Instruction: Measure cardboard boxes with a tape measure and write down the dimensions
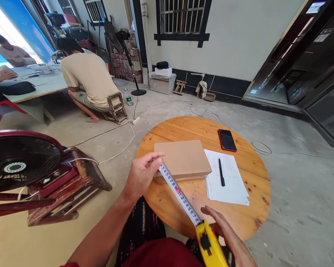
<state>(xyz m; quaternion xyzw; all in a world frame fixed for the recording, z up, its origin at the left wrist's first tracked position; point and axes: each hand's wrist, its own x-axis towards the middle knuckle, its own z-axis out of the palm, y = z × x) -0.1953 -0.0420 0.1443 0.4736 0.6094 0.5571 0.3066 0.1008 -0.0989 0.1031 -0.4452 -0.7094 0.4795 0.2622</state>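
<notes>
Between the fingertips of my left hand (142, 173), I pinch the free end of a tape measure's blade, close to the left edge of a flat brown cardboard box (183, 157). The white blade (180, 193) runs slanting down across the near side of the table to its yellow tape measure case (210, 246). My right hand (230, 237) is around the case's right side, with one finger stretched forward; part of its grip is hidden. Sheets of white paper (235, 181) lie right of the box, with a black pen (221, 172) on top.
The round wooden table (253, 200) also carries a red-cased phone (227, 140). A dark red fan (22, 167) rests on a wooden chair at left. Cables (261, 148) cross the floor. Farther back are a seated person (90, 78), a standing fan (130, 63) and a bottle (128, 98).
</notes>
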